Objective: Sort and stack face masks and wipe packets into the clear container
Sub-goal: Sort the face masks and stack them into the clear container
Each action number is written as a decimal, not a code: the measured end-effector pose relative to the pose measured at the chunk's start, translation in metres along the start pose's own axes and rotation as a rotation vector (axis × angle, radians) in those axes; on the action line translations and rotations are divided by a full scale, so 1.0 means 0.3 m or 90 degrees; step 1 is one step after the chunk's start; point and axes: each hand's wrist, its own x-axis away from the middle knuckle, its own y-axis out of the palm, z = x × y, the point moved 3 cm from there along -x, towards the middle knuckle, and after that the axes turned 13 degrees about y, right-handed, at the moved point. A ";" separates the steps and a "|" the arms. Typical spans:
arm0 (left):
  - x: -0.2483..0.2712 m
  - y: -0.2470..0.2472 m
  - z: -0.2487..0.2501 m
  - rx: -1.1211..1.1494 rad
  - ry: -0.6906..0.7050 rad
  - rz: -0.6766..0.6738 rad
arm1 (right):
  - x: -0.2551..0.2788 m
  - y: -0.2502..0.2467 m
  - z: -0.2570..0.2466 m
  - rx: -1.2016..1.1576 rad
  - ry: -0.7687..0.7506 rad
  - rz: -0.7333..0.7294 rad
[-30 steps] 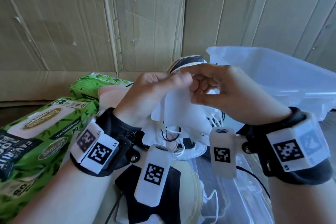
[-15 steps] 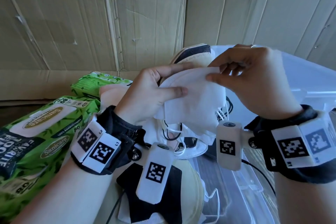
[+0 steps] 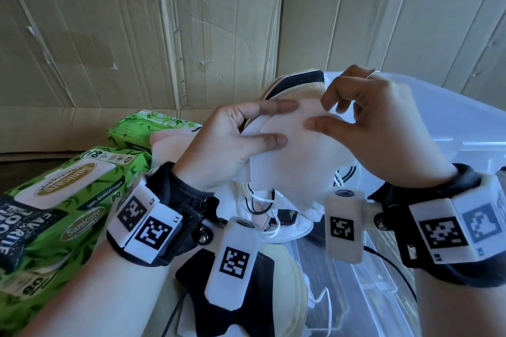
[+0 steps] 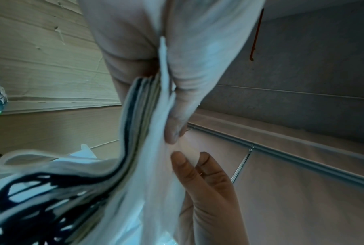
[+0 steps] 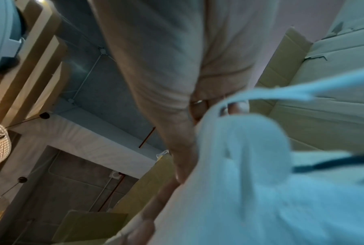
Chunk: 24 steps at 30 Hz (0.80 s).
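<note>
My left hand (image 3: 241, 134) grips a bundle of face masks (image 3: 290, 161) held up in the middle of the head view, white ones in front and beige and black ones (image 3: 295, 85) behind. The left wrist view shows the bundle's edges (image 4: 143, 102) pinched between thumb and fingers. My right hand (image 3: 364, 120) pinches the upper edge of the front white mask. More masks (image 3: 262, 282), black and cream, lie below the wrists. The clear container (image 3: 451, 128) stands at the right. Green wipe packets (image 3: 54, 200) lie at the left.
Cardboard walls (image 3: 137, 35) close off the back. A second green packet (image 3: 147, 126) and a pink one (image 3: 169, 142) lie behind the left hand. Loose ear loops (image 3: 323, 306) hang over the container's near rim (image 3: 383, 284).
The bundle and both hands have risen slightly. My right hand has moved from the bundle's top to pinch the front white mask's upper edge, and my left fingers now lie flat across it.
</note>
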 end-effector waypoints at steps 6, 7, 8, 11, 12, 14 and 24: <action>-0.005 -0.018 0.001 0.044 -0.028 0.075 | -0.014 -0.015 0.039 -0.124 0.087 -0.009; -0.005 -0.022 0.001 0.056 -0.048 0.085 | -0.013 -0.018 0.039 -0.175 0.098 -0.023; -0.003 -0.026 0.000 0.073 -0.077 0.083 | -0.011 -0.020 0.034 -0.235 0.103 -0.044; 0.003 -0.015 0.009 0.123 -0.128 0.038 | 0.001 -0.013 0.004 -0.383 0.123 -0.131; 0.005 -0.010 0.008 0.139 -0.132 0.023 | 0.003 -0.007 -0.004 -0.396 0.130 -0.151; 0.008 0.001 0.008 0.163 -0.131 0.015 | 0.004 0.002 -0.006 -0.397 0.143 -0.159; 0.001 0.006 -0.018 0.013 0.001 -0.015 | -0.014 0.019 0.028 -0.289 0.164 -0.084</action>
